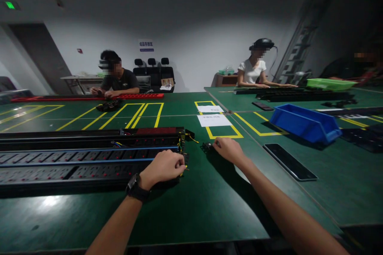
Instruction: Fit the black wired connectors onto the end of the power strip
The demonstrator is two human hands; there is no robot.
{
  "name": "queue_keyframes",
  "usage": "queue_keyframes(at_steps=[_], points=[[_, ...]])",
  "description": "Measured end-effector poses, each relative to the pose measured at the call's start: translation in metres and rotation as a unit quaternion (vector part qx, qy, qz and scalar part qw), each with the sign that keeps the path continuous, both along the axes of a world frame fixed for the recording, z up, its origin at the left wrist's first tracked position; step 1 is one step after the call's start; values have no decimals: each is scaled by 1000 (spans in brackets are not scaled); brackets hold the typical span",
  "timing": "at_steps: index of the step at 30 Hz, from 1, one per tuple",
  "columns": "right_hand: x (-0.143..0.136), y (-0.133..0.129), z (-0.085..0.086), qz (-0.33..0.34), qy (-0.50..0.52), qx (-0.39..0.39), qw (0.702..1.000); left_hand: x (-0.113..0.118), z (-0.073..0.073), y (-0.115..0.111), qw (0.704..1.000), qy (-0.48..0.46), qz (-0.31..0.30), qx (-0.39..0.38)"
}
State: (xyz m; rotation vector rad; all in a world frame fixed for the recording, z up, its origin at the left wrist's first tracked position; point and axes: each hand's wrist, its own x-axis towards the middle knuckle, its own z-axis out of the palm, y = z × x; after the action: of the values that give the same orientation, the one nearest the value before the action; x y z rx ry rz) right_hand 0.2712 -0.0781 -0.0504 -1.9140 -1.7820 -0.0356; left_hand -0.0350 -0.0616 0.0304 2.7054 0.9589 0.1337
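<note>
My left hand (166,165), a dark watch on its wrist, rests at the right end of a long black power strip (86,173) with rows of sockets and red dots. Its fingers are closed near short yellow wires, and what they pinch is hidden. Blue strips (119,162) run lengthwise along the power strips. To the right, my right hand (229,150) is low over the green table, with thumb and fingers closed at a small black part (206,147). Another black strip body (80,137) lies behind, loose wires at its end.
Right of my hands lie a phone (289,162) and a blue bin (305,123). White paper sheets (214,120) lie ahead on the green table (227,211). Two people (119,81) (252,72) sit across, near a red rail (146,96) and a green tray (330,84).
</note>
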Motion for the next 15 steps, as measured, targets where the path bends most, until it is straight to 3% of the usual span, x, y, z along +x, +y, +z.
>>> queue_keyframes(at_steps=[3, 7, 9, 15], points=[[-21, -5, 10, 45, 23, 23, 998, 0, 0, 1, 1000, -2, -3, -1], [-61, -20, 23, 252, 91, 11, 963, -2, -1, 4, 1000, -6, -14, -9], [-80, -27, 25, 314, 111, -5, 943, -3, -1, 6, 1000, -7, -18, -7], [-108, -32, 12, 329, 187, -20, 926, -3, -3, 3, 1000, 4, -3, 25]])
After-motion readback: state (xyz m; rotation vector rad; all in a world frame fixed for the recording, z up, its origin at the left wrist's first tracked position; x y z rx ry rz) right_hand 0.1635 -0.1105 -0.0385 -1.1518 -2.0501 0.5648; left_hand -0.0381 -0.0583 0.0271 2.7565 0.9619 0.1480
